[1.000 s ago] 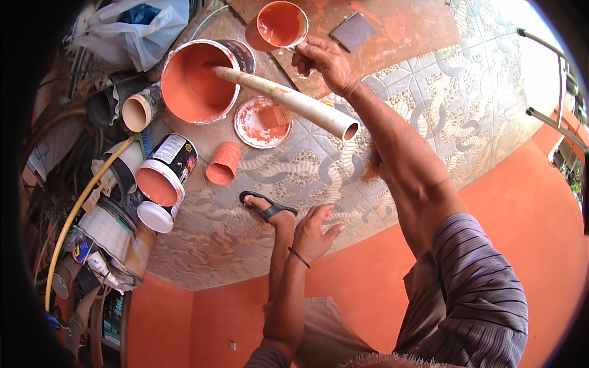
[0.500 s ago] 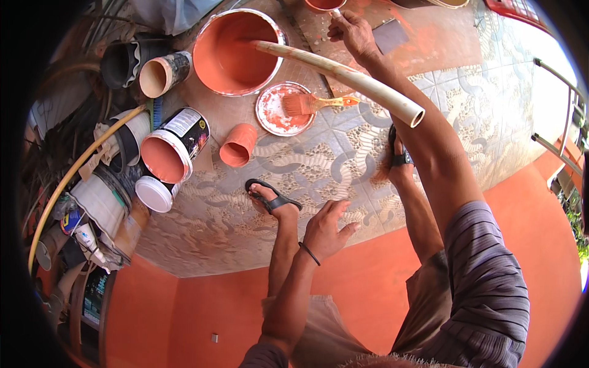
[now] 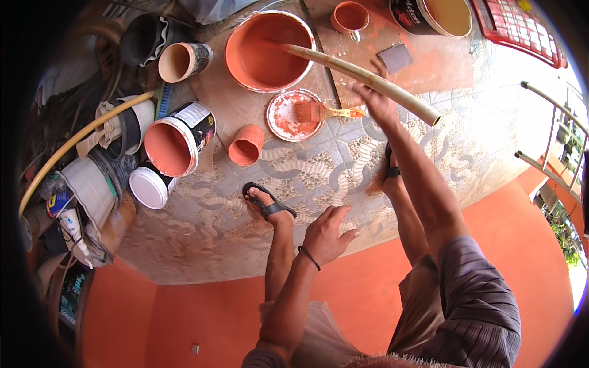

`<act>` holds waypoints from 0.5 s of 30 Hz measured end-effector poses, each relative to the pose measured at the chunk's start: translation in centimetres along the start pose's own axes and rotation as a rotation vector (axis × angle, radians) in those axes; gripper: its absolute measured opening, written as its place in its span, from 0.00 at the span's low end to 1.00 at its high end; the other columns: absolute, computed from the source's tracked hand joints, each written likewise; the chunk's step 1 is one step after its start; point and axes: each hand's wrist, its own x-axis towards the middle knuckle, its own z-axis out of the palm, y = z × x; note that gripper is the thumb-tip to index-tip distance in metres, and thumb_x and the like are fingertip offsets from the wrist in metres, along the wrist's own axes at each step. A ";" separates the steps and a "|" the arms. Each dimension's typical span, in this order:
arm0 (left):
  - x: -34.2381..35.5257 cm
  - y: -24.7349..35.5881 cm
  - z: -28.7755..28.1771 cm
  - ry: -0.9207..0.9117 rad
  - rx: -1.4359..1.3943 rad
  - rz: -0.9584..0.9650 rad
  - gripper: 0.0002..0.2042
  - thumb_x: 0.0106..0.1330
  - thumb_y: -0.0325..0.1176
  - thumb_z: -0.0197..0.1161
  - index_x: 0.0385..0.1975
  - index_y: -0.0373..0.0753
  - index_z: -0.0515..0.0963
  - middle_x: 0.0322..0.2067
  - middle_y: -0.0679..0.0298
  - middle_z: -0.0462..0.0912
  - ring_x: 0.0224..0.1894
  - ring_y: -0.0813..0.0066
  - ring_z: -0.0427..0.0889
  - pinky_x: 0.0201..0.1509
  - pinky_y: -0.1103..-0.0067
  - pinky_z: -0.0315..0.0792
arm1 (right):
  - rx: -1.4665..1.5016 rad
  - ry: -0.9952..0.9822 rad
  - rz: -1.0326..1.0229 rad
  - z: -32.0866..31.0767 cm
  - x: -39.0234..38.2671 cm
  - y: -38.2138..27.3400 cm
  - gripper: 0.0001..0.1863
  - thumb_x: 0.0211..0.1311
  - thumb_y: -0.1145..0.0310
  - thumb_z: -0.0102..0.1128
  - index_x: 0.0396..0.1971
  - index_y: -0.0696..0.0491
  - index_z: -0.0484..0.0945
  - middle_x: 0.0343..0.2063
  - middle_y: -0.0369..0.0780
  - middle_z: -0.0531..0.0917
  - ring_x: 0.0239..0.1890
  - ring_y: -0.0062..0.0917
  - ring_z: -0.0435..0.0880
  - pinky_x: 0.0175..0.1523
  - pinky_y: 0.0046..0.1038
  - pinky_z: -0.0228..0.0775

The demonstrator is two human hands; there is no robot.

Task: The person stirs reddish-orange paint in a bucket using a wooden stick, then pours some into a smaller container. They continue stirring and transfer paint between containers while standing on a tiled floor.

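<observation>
My right hand [image 3: 379, 105] is open beside and partly behind a long pale pipe [image 3: 380, 86]. Its fingers are spread and slightly blurred; I cannot tell whether they touch the pipe. The pipe's far end rests in a big bucket of orange paint [image 3: 257, 61]. Beyond the hand stands an orange-stained mug [image 3: 351, 17] with its handle toward me. My left hand [image 3: 326, 236], with a dark band at the wrist, hangs open and holds nothing. A paintbrush [image 3: 313, 113] with orange bristles lies across a paint-smeared white lid [image 3: 279, 122]. Left of the lid is a small orange cup [image 3: 246, 146].
An orange-filled paint pail [image 3: 169, 149] leans at the left beside a white-lidded tub [image 3: 149, 187]. Behind them are a cream-lined container [image 3: 178, 62] and a yellow hose [image 3: 80, 141]. A grey square pad [image 3: 395, 57] lies on the stained board. A red crate [image 3: 521, 30] stands far right.
My right hand has left the mug's handle and drawn back toward me, to the pipe. The view has shifted, bringing more of the far right into sight. My left hand stays open.
</observation>
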 end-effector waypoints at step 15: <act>-2.5 0.2 -0.1 0.000 -0.008 0.081 0.27 0.64 0.40 0.73 0.59 0.35 0.74 0.51 0.49 0.81 0.53 0.47 0.84 0.55 0.59 0.79 | -0.094 -0.108 -0.472 2.4 0.3 -20.2 0.09 0.66 0.70 0.73 0.42 0.56 0.86 0.37 0.41 0.90 0.37 0.26 0.91 0.41 0.26 0.83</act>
